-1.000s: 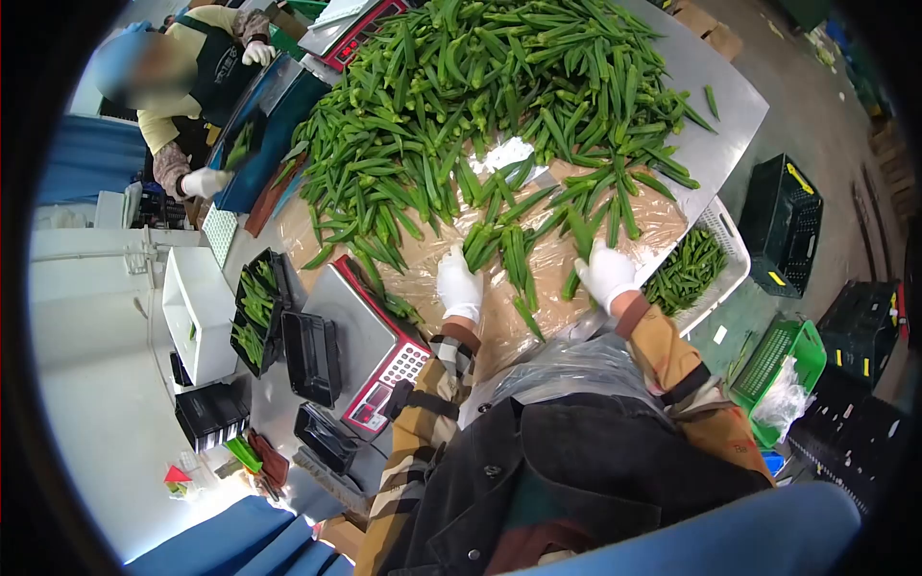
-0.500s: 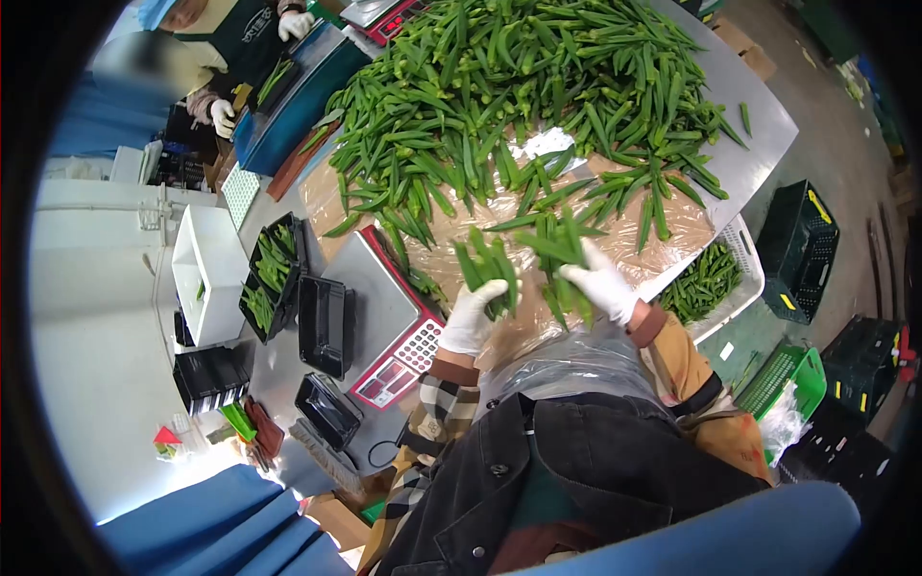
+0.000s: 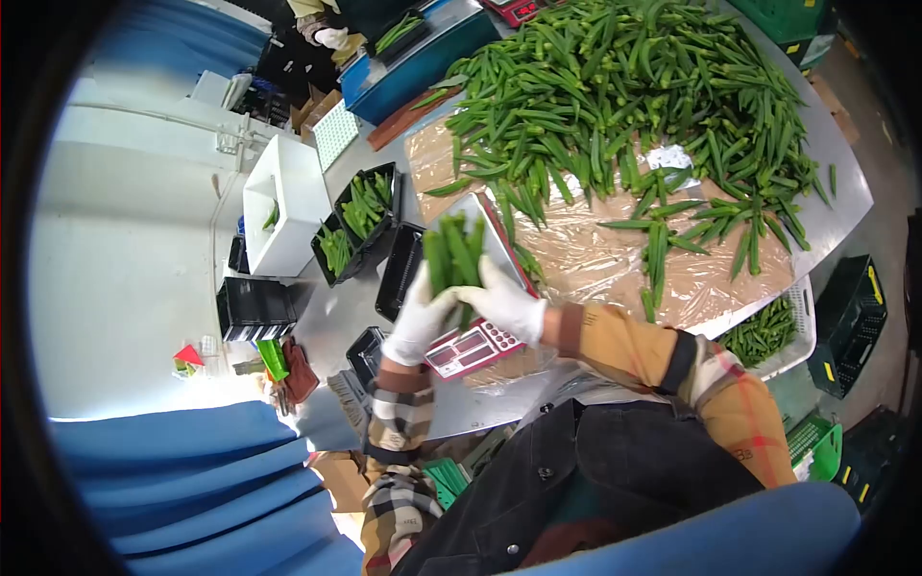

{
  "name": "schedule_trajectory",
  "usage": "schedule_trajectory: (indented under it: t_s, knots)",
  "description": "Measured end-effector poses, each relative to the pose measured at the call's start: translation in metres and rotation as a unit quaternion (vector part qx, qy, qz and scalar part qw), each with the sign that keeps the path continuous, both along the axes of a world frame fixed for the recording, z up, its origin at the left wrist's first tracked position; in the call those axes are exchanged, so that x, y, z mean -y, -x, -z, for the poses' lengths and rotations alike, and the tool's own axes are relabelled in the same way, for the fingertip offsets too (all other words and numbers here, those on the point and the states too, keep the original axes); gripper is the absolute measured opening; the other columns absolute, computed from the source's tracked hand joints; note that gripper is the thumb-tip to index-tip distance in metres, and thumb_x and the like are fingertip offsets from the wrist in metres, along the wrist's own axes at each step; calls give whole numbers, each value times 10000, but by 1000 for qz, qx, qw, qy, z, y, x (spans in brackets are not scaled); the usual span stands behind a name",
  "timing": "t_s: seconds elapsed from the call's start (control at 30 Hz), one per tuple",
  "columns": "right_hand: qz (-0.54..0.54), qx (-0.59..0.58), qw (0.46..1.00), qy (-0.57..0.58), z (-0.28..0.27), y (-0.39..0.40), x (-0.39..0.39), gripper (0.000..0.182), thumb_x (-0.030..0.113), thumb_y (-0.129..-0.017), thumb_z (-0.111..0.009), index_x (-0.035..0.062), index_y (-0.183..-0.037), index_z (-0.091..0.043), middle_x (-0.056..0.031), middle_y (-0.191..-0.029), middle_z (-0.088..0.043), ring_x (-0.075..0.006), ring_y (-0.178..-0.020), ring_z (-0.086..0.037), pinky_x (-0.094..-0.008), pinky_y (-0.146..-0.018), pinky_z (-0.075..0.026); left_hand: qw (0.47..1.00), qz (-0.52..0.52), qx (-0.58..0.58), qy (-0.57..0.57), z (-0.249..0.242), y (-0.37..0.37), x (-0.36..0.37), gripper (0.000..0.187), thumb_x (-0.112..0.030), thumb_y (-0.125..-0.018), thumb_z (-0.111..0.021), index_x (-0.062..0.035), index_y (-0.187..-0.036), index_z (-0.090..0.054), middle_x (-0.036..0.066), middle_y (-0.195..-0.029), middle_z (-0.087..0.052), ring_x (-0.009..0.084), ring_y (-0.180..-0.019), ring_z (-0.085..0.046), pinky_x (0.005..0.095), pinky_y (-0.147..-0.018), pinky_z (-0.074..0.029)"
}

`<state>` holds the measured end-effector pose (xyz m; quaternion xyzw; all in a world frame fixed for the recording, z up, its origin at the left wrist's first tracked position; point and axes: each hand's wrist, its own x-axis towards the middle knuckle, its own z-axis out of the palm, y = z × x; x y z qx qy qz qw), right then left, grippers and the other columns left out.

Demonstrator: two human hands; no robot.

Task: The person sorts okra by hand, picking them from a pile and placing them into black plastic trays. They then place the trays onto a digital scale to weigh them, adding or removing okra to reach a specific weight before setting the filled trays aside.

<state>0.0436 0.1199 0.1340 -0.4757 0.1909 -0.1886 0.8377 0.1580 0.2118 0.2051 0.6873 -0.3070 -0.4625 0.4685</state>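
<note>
The bundle of okra pods (image 3: 454, 254) stands upright between your two gloved hands, held over the scale (image 3: 477, 288), whose steel pan shows just behind the pods and whose red keypad sits below your palms. Your left hand (image 3: 419, 322) cups the bundle from the left, fingers curled round the lower ends of the pods. Your right hand (image 3: 503, 302) closes on the same bundle from the right, fingers wrapped against the pods; both hands touch it and nearly meet beneath it.

Half a second ago you held two separate handfuls, one in each hand, over the brown paper in front of the heap. Now they are gathered into one bundle, and both hands have swung left, off the paper and onto the scale.

To the left of the scale lie black trays: one tray of packed okra (image 3: 361, 220) and an empty black tray (image 3: 399, 272) just beside the scale. A white bin (image 3: 280, 217) stands further left. To the right, the brown paper (image 3: 615, 269) carries scattered pods, and beyond it the big okra heap (image 3: 615, 86) covers the table. A white crate (image 3: 773, 331) with more okra hangs at the table's near right edge. At the top, a co-worker's gloved hand (image 3: 332, 37) rests near a blue tray.
</note>
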Motion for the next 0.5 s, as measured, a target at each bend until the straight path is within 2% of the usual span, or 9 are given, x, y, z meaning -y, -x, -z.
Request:
schedule_trajectory:
  t_s: [0.03, 0.1, 0.2, 0.23, 0.3, 0.37, 0.4, 0.47, 0.5]
  knots:
    - [-19, 11, 1000, 12, -11, -19, -5, 716, 148, -892, -636, -34, -1443, -216, -239, -1304, -510, -290, -1186, -546, -354, -982, -456, 1000, -3, 21, 3, -11, -17, -6, 589, 34, -899, -530, -42, -1456, -351, 86, -1317, -540, 180, -1199, -534, 304, -1014, -434]
    - [-16, -20, 993, 113, -6, -68, -23, 864, 234, -910, -652, -84, -1490, -96, -262, -1335, -493, -276, -1208, -526, -336, -1030, -420, 997, 17, 57, 43, -11, -64, -24, 577, 20, -899, -532, -45, -1449, -366, 89, -1343, -534, 179, -1206, -536, 310, -1018, -434]
    - [-112, -130, 964, 204, -19, -87, -20, 1029, 298, -909, -623, -182, -1438, 118, -352, -1353, -439, -330, -1232, -511, -332, -1046, -397, 996, 44, 72, -13, 4, -109, -45, 674, 38, -872, -535, -23, -1498, -294, 111, -1425, -469, 198, -1303, -455, 326, -1094, -354]
    - [-74, -153, 965, 202, -10, -86, -21, 948, 294, -915, -607, -132, -1485, 20, -331, -1332, -478, -340, -1186, -536, -357, -1025, -414, 990, 78, 110, -27, 16, -119, -51, 716, 54, -859, -534, -19, -1517, -261, 118, -1457, -436, 206, -1336, -422, 329, -1119, -321]
    - [-109, -73, 966, 221, 18, -68, 6, 765, 262, -922, -598, -63, -1498, -215, -235, -1293, -559, -277, -1111, -580, -334, -969, -459, 986, 110, 122, -35, 58, -142, -73, 782, 109, -836, -500, -1, -1540, -179, 147, -1553, -314, 224, -1441, -292, 324, -1168, -226]
    - [-97, -87, 986, 102, 20, -21, 24, 517, 193, -952, -566, 5, -1418, -448, -127, -1253, -613, -190, -1055, -600, -287, -914, -487, 995, 6, 100, -4, 56, -132, -85, 715, 112, -851, -482, 12, -1519, -246, 169, -1546, -328, 238, -1443, -297, 327, -1174, -219]
    - [-84, -94, 992, 0, 25, 5, 36, 436, 189, -951, -571, -36, -1322, -529, -107, -1152, -675, -215, -1027, -649, -342, -877, -509, 993, -42, 111, 22, 50, -130, -93, 677, 107, -859, -476, 10, -1502, -290, 174, -1524, -364, 242, -1428, -327, 334, -1169, -237]
    - [-52, -72, 994, -71, 46, 61, 64, 346, 159, -1002, -525, 30, -1320, -566, -89, -1156, -675, -132, -943, -648, -266, -852, -520, 978, -155, 126, 61, 48, -130, -117, 589, 93, -879, -462, -8, -1456, -399, 173, -1453, -463, 254, -1371, -422, 347, -1152, -288]
    - [19, -115, 993, -20, 57, 92, 74, 306, 129, -992, -522, 14, -1266, -593, -87, -1112, -686, -146, -911, -658, -274, -842, -525, 967, -207, 131, 63, 55, -134, -138, 542, 69, -902, -465, -26, -1434, -440, 158, -1423, -498, 232, -1332, -466, 329, -1091, -375]
